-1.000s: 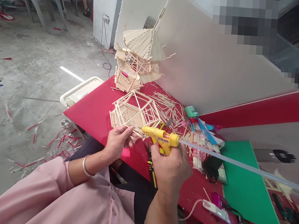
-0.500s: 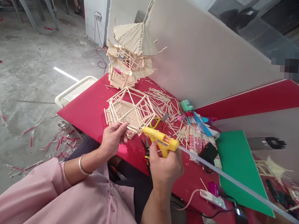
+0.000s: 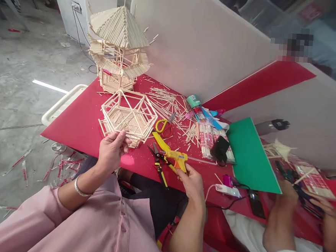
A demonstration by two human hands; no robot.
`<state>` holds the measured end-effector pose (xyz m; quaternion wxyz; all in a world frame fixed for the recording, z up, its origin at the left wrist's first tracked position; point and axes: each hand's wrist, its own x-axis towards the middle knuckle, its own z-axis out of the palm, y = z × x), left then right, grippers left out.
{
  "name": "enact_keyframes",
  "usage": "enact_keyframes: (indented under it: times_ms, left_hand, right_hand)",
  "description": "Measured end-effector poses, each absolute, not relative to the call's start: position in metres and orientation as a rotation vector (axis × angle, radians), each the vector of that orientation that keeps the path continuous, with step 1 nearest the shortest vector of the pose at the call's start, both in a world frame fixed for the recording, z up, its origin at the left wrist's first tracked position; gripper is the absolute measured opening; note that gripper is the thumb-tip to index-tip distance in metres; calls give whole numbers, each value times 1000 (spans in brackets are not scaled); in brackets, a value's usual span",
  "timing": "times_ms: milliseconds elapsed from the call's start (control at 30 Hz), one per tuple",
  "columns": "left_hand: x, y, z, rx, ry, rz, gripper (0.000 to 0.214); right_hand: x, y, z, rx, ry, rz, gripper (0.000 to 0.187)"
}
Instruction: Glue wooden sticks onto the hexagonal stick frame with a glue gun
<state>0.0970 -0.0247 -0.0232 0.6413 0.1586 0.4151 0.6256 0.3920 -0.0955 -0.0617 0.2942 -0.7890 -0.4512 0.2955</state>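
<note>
My left hand (image 3: 113, 149) is closed in a pinch at the near edge of a hexagonal stick frame (image 3: 127, 125). A short piece of wooden stick seems to show at its fingertips, mostly hidden by the fingers. In my right hand (image 3: 191, 179) is the handle of a yellow glue gun (image 3: 177, 156), held low over the red table, nozzle to the left and a clear glue stick out of its back. Black-and-yellow cutters (image 3: 159, 165) lie left of the gun, beside a yellow tool (image 3: 160, 141). Scissors (image 3: 163, 127) rest beyond them.
A tiered stick pagoda (image 3: 120, 49) stands at the back left of the red table (image 3: 74, 111). Loose sticks (image 3: 166, 101), packed sticks (image 3: 206, 138), a green board (image 3: 252, 158) and a power strip (image 3: 228, 190) lie rightward. A co-worker's hands (image 3: 290, 190) are at far right.
My right hand has drawn the glue gun away from my left hand's fingertips, to the right and down towards the table. The view has turned rightward, showing more of the co-worker.
</note>
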Motion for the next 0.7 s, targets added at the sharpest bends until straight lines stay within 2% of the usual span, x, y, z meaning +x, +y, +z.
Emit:
enact_keyframes:
  times_ms: [200, 300, 367, 500, 700]
  left_hand:
    - [97, -25, -25, 356, 935, 1421, 46]
    - [97, -25, -25, 356, 938, 1419, 45]
    - [97, -25, -25, 354, 940, 1417, 45]
    - [97, -24, -26, 356, 933, 1420, 46]
    - [97, -24, -27, 374, 927, 1430, 47]
  right_hand:
    - [403, -94, -64, -2256, -1341, 494, 42]
    - [385, -95, -50, -2213, -1432, 85, 38]
    - [353, -88, -35, -1986, -1548, -190, 31]
    - [267, -60, -7, -1502, -1801, -171, 20]
    - [206, -35, 0, -1496, -1929, -450, 16]
